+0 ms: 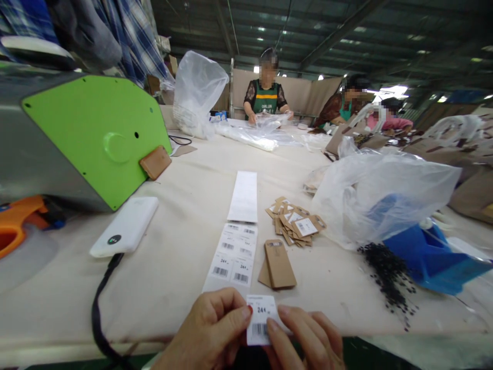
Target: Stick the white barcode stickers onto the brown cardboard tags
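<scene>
currently both hands, left hand (215,329) and right hand (304,336), are pinching a small white barcode price sticker (260,318) at its edges, keeping the adhesive untouched, just below the white label strip (233,254).

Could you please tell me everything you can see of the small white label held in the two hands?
The label is a small white rectangle, paper by the look of it, held upright at the near table edge. It bears "24" in black print near the top and a barcode lower down. The left hand pinches its left edge and the right hand its right and lower edge. It sits just before the strip of labels lying on the table.
</scene>
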